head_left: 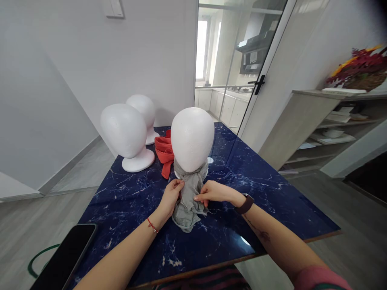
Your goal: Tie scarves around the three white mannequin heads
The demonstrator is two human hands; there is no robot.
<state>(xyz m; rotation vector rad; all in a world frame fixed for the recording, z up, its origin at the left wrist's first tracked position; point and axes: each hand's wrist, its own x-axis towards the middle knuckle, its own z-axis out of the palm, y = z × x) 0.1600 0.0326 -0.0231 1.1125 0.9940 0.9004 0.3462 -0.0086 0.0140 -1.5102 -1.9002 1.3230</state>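
A white foam mannequin head point(192, 139) stands upright on the blue table in front of me. Around its neck goes a grey scarf point(189, 215), whose loose end hangs down in front and spreads over the tabletop. My left hand point(173, 195) pinches the left edge of the scarf just below the neck, thumb against fingers. On the right edge, my right hand point(208, 192) is closed on the fabric, its index finger lying across the folds. Part of the fingers of both hands is hidden behind the cloth.
Two more foam heads, one nearer point(123, 131) and one farther point(142, 108), stand at the back left. Folded red cloth point(164, 155) lies beside the middle head. A black phone point(68, 255) is at the lower left, at the blue marble-patterned table's point(256, 201) edge.
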